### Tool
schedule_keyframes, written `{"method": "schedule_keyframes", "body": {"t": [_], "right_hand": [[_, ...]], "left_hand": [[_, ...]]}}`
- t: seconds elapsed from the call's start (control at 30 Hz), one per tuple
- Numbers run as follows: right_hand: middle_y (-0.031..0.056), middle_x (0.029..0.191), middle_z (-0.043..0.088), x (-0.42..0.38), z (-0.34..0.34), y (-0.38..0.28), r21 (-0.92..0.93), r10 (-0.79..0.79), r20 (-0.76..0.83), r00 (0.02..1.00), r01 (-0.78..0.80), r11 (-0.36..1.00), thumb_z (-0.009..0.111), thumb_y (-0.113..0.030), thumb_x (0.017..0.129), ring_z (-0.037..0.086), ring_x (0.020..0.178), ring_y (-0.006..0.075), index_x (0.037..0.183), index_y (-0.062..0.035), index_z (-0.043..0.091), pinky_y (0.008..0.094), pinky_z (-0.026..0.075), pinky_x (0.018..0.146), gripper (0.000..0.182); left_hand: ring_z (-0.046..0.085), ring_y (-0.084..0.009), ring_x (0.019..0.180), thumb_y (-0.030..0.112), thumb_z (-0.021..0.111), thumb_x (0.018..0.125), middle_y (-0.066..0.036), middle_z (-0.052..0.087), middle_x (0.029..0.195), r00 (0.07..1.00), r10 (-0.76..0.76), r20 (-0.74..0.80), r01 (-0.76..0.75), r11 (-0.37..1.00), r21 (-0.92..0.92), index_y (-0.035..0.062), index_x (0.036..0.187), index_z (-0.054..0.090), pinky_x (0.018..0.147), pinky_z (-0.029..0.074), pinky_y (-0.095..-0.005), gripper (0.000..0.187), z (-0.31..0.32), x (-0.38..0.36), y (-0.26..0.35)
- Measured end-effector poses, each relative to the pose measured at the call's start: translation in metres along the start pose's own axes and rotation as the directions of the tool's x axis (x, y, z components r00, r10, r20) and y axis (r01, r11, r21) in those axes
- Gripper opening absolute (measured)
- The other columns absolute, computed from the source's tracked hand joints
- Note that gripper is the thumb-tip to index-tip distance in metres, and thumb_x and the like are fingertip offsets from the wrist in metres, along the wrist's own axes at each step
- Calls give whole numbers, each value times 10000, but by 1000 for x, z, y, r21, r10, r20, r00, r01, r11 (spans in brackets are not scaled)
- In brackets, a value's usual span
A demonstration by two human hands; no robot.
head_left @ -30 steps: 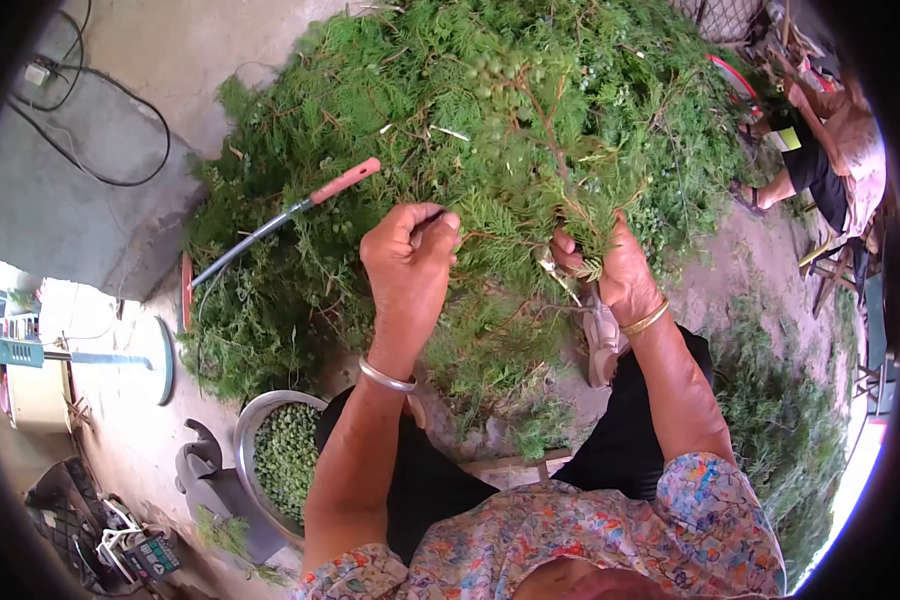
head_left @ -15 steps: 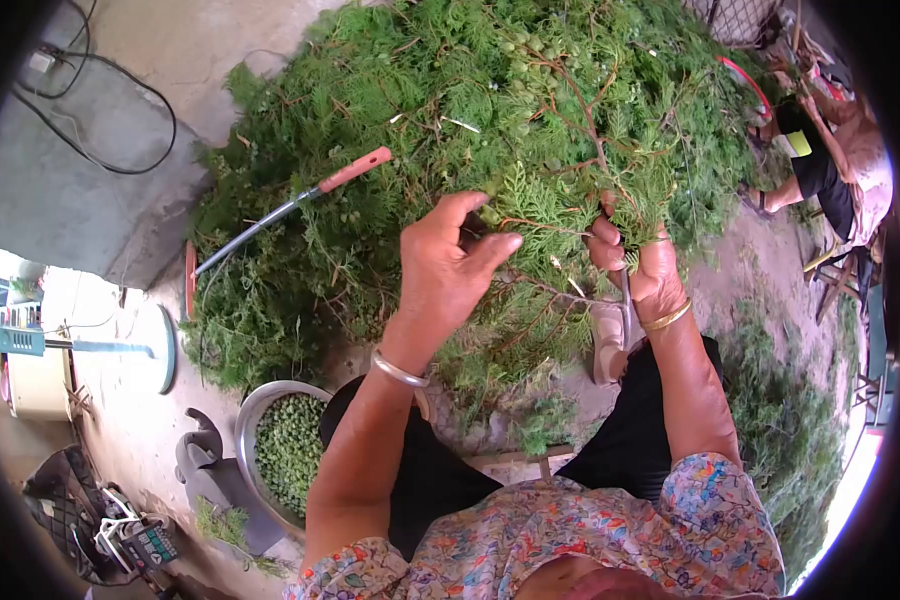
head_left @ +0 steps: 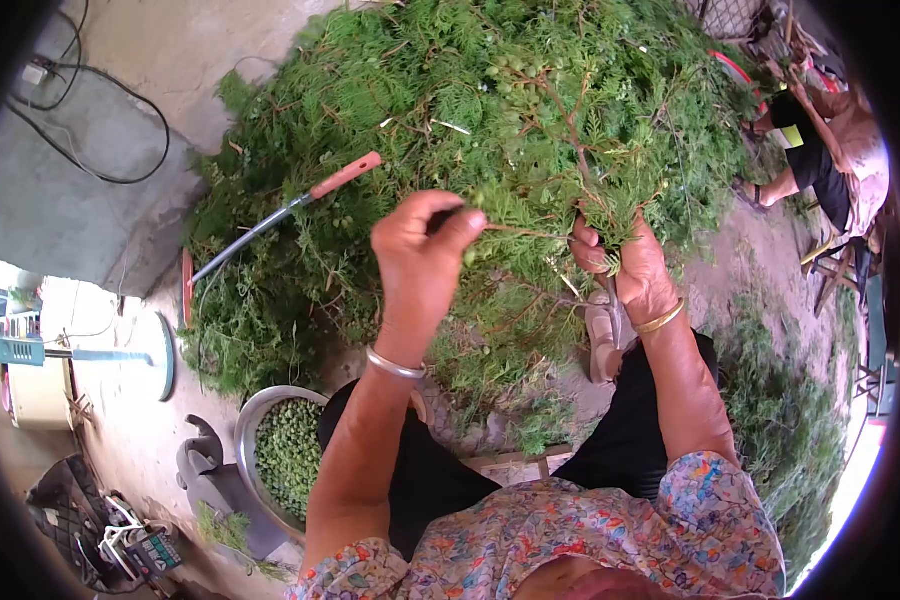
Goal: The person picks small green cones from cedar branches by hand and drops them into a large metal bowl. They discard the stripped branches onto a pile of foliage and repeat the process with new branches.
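My left hand (head_left: 425, 250), with a silver bangle at its wrist, pinches thumb and fingers together near a green sprig; what lies between the fingertips is hidden. To its right, my right hand (head_left: 635, 265), with a gold bangle, is wrapped round a leafy branch (head_left: 582, 150) that reaches up over the pile. A thin stem runs between the two hands. Below them and beyond spreads a large heap of green cuttings (head_left: 370, 90). Small green cones fill a metal basin (head_left: 288, 455) at the lower left.
A saw-like tool with an orange handle (head_left: 345, 175) lies on the heap's left side. A grey chair-like object (head_left: 210, 465) stands beside the basin. Another person (head_left: 850, 165) sits at the upper right. A fan (head_left: 155, 355) and black cable (head_left: 120, 180) are at the left.
My left hand has moved slightly left and its thumb and fingers have closed together. My right hand has shifted a little left, still holding the branch.
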State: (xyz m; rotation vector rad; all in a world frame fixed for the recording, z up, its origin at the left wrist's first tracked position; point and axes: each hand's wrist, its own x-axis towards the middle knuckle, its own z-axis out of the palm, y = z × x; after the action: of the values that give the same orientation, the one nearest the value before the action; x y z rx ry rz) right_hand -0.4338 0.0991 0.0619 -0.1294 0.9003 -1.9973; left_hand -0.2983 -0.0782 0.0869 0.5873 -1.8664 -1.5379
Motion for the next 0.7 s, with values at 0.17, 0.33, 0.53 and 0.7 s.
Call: {"method": "schedule_keyframes", "body": {"t": [0.17,0.33,0.53,0.7], "right_hand": [[36,658,444,-6,-23,-10,199,26,108,994,-47,979,483,-263,921,384,506,118,981,-47,520,237,316,436,228],[31,653,437,-6,-32,-18,263,19,110,994,-47,964,490,-231,915,400,517,120,951,-36,511,233,313,410,199],[59,648,456,-4,-31,-17,179,16,125,992,-38,983,506,-272,903,398,515,128,930,-54,525,230,313,409,220],[56,614,458,-9,-20,-16,101,35,97,995,-45,994,474,-281,917,386,470,131,914,-55,524,232,300,405,231]], "left_hand": [[542,-132,528,40,637,804,-97,617,723,957,-290,-4,217,725,-654,-38,894,634,416,405,-200,119,-57,38,-9],[589,-183,584,154,550,881,-240,607,891,862,-353,364,473,303,-827,-44,936,603,421,451,-214,212,-42,21,10],[592,-191,608,253,563,907,-182,619,851,828,-370,422,554,655,-513,-30,948,602,429,437,-247,289,-13,3,-9],[597,-254,591,311,558,911,-233,594,906,702,-498,509,711,443,-547,-21,1035,508,429,470,-285,358,-2,3,-9]]}}
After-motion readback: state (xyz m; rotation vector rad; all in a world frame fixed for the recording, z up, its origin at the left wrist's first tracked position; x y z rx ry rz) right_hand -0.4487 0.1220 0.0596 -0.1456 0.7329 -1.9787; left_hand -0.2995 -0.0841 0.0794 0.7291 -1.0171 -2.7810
